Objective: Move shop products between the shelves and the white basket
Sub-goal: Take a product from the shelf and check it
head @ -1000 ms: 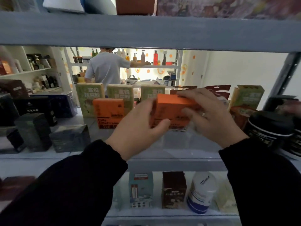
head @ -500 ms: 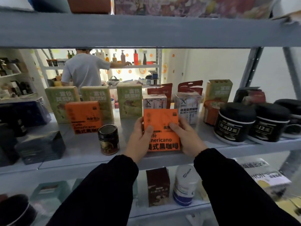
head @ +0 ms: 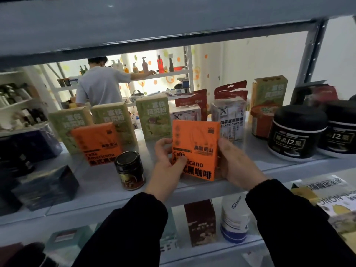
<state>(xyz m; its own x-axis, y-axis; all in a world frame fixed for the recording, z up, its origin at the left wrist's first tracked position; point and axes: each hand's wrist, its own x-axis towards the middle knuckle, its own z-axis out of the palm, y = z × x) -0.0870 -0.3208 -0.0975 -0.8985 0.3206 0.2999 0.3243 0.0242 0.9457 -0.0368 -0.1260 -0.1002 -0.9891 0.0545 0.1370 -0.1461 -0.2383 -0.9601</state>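
**While two hands (head: 165,166) clasp it, orange coffee box (head: 198,145) stands on the middle shelf (head: 92,191)**

Though it stands upright with its printed face to the camera, the orange coffee box is gripped on both sides, and its lower edge meets the shelf board near the front lip. The left hand holds the box's left edge, thumb laid across the lettering. The right hand (head: 235,166) wraps the right edge, fingers curled behind. The hands stay apart, with the box between them.

Seen from the box, a small dark jar (head: 131,170) stands near at 8 o'clock. A second orange box (head: 96,143) leans at 9 o'clock, against a row of green boxes (head: 154,118) that runs to 11 o'clock. A pale black-coffee carton (head: 229,120) stands just behind at 1 o'clock, and two black tubs (head: 296,132) sit well apart at 3 o'clock. On the shelf below, at 6 o'clock, stand a brown carton (head: 200,222) and a white bottle (head: 234,218). Beyond the shelving, at 11 o'clock, a person in a grey shirt (head: 102,85) reaches toward another rack.
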